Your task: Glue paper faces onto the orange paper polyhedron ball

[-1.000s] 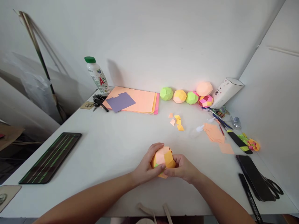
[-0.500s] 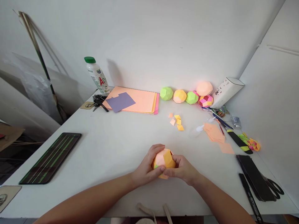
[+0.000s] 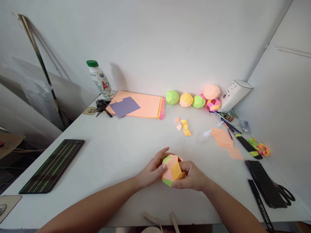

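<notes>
Since the earlier frame the paper ball [image 3: 169, 174] has been turned, with more green now showing at its left and lower edges; the left thumb has slid off the lower front up to its left side, away from the right thumb. Ball sits directly between the two hands, both in contact, neither clearly nearer; roughly round, so no long axis to speak of. The dark gap at its upper right faces the right hand [image 3: 193, 176], whose fingers are at that side; whether a tip is inside, can't tell. Right fingers part-closed, thumb under the lower right edge, gripping the ball. Left hand [image 3: 152, 171] loosely curved round the left side, thumb on the face, one finger raised, others mostly hidden behind.

Ball: many flat facets, pale peach, orange-yellow and green, with a loose-looking flap by the right thumb. Located at the near middle of the desk [image 3: 116, 155]; can't tell if it touches the surface. Small paper pieces [image 3: 185, 127] lie beyond it, apart from both hands.
</notes>
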Action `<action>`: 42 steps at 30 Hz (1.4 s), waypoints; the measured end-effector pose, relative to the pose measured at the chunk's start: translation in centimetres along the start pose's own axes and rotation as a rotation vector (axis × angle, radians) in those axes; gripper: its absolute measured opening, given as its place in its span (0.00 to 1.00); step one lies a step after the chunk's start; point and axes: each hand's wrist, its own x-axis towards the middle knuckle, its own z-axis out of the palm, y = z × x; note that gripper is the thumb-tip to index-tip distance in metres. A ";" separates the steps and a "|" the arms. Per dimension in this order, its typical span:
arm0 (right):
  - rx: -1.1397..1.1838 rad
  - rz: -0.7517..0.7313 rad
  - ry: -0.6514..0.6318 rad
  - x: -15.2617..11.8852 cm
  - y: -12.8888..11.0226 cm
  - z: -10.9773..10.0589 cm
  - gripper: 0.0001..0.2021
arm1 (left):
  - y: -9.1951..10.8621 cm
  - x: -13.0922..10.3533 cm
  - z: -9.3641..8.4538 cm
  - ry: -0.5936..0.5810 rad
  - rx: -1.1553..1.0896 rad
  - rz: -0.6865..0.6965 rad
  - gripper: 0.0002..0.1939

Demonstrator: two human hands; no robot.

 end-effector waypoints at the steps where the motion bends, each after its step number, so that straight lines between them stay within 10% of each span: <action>1: -0.035 0.008 -0.015 -0.1 -0.2 -0.2 0.11 | 0.0 0.0 0.0 -0.003 -0.015 -0.017 0.30; 7: -0.038 0.083 -0.070 -0.1 -1.1 -1.1 0.21 | 0.1 0.1 0.4 0.024 0.016 -0.033 0.26; 23: -0.092 -0.022 -0.135 -0.6 -0.9 -2.2 0.10 | 0.2 -0.2 0.8 -0.105 0.626 0.448 0.26; 42: -0.187 -0.054 0.028 -0.6 -0.8 -1.8 0.14 | 1.2 -0.2 0.9 -0.063 -0.143 0.040 0.06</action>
